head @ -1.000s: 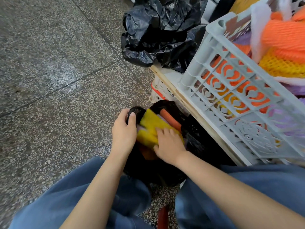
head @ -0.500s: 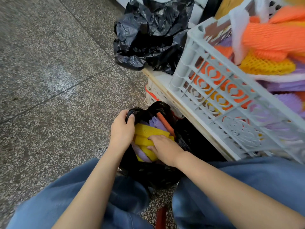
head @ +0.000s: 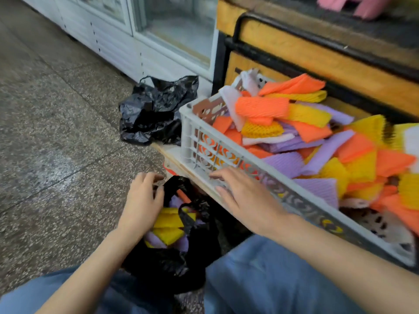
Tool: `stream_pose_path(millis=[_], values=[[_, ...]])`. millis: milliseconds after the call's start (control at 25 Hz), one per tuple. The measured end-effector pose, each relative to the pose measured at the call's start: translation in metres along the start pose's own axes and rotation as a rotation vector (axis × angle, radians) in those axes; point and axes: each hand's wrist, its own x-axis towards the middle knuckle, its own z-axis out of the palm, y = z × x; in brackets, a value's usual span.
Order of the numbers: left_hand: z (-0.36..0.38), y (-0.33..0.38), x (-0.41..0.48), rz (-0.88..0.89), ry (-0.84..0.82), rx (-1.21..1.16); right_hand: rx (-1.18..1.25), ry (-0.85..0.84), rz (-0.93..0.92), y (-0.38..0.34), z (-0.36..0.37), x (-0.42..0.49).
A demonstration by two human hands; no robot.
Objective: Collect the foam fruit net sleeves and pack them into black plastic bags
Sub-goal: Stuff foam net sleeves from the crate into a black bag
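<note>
A black plastic bag (head: 172, 264) stands open on the floor between my knees, holding yellow and purple foam net sleeves (head: 169, 227). My left hand (head: 142, 200) grips the bag's left rim. My right hand (head: 247, 198) hovers with fingers spread and holding nothing, in front of the white plastic crate (head: 197, 134). The crate is heaped with several orange, yellow, purple and white foam net sleeves (head: 294, 132).
The crate rests on a low wooden board (head: 172, 155). A second crumpled black bag (head: 154, 112) lies on the board's far end. Behind stand a white glass-door cabinet (head: 158, 32) and a wooden stall front (head: 317, 55). Speckled stone floor spreads to the left.
My right hand has come out of the bag, leaving the yellow sleeve inside, and moved up and right toward the crate. The view has tilted up. My left hand still holds the bag's rim.
</note>
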Motion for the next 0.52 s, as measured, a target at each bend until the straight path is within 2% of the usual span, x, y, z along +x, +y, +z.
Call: stream_pose_path(millis=[160,320,400,520], values=[[0.003,0.101,0.004,0.368,-0.014,-0.041,-0.085,0.162,0.064,0.026,-0.064,-0.036],[0.044,0.193,0.008,0.53,-0.147,-0.111,-0.28,0.29,0.204,0.072,-0.135,-0.082],[0.072,0.23,0.009,0.534,-0.232,-0.194,-0.337,0.283,0.347,0.095,-0.165,-0.108],[0.11,0.273,0.012,0.434,-0.394,-0.262,-0.373,0.208,0.525,0.125,-0.194,-0.143]])
